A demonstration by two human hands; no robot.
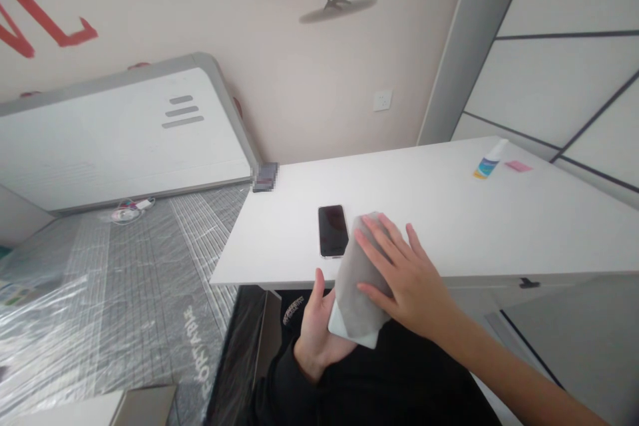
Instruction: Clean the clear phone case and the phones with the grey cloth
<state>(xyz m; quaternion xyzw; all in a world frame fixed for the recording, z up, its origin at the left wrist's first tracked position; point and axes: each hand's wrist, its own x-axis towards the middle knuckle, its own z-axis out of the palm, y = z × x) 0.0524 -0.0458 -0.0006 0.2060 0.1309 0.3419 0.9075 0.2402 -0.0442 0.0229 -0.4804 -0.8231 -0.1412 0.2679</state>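
Observation:
My left hand (319,339) supports a thin, pale, flat rectangular object (367,338) from below, thumb up along its left side. A grey cloth (357,293) covers most of that object, so only its pale lower corner and edge show and its kind stays unclear. On top of the cloth lies my right hand (402,273), flat, with fingers spread. Both hands are at the front edge of a white desk (419,193). Just beyond them, to the left, a smartphone (333,231) with a dark screen rests on the desk.
At the desk's far right are a small white bottle (490,160) with a coloured label and a pink slip (518,166). A dark blurred item (265,177) sits at the back left corner. Left of the desk is a plastic-wrapped mattress (140,299) against a white headboard (100,140).

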